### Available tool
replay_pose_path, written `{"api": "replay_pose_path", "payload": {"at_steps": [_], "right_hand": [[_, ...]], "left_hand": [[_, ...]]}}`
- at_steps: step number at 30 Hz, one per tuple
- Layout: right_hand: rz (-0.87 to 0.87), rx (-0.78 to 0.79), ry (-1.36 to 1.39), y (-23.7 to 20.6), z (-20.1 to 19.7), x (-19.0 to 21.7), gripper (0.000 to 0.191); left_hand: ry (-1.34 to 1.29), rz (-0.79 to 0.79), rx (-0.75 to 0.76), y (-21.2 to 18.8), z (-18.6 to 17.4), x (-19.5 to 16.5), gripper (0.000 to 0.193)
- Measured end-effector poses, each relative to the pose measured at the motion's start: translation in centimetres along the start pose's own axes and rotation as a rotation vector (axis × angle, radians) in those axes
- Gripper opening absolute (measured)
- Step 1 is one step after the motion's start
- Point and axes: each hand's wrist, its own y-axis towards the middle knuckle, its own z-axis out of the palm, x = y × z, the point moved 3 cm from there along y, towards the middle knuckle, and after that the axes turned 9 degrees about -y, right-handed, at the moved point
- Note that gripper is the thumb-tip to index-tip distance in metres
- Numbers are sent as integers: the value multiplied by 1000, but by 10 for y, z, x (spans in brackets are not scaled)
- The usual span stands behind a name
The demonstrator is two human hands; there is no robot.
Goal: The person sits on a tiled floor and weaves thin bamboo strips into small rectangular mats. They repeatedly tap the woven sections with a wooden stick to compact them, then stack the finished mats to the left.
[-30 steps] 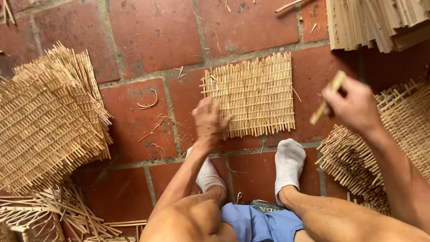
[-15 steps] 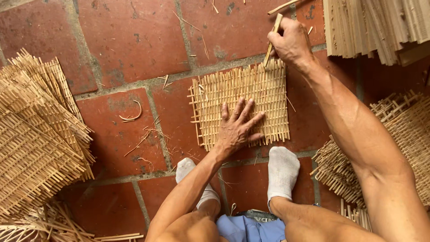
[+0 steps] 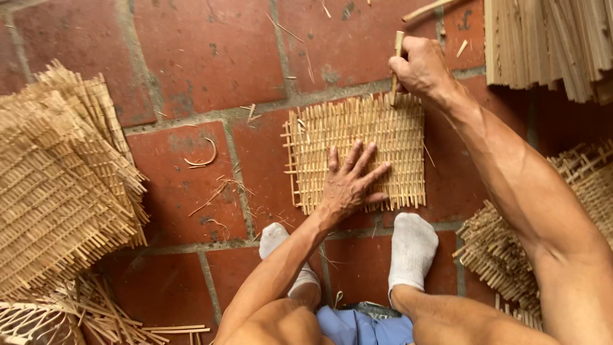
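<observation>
A square woven bamboo mat (image 3: 357,150) is lying on the red tiled floor (image 3: 211,51), just ahead of two white-socked feet (image 3: 412,252). The left hand (image 3: 348,185) is lying flat on its near edge; the right hand (image 3: 421,67) is holding a short bamboo stick (image 3: 397,54) at its far right corner. A stack of woven mats (image 3: 57,191) is lying at the left, a bundle of bamboo slats (image 3: 549,41) at the far right.

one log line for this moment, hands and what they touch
left hand: flat on woven mat | right hand: grips stick, tip at mat's far edge | mat: on brick floor
</observation>
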Motion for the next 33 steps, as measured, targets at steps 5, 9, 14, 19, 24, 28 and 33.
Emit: {"api": "replay_pose_path", "payload": {"at_steps": [5,9,14,19,24,28,33], "right_hand": [[-65,-91,352,3,-2,22,19],[-105,-18,375,4,15,46,19],[-48,-12,272,10,25,52,22],[-69,25,132,17,32,55,24],[-65,73,267,17,32,58,21],[-41,-8,411,17,23,64,19],[-73,-13,452,12,35,84,20]], "left_hand": [[-26,-35,130,8,1,-1,95],[-21,-13,112,15,2,-3,94],[31,-9,130,13,4,-4,93],[10,-26,174,12,6,-1,92],[42,-8,133,14,1,-3,91],[21,-17,130,15,-8,-4,90],[43,-41,173,10,-15,5,95]]}}
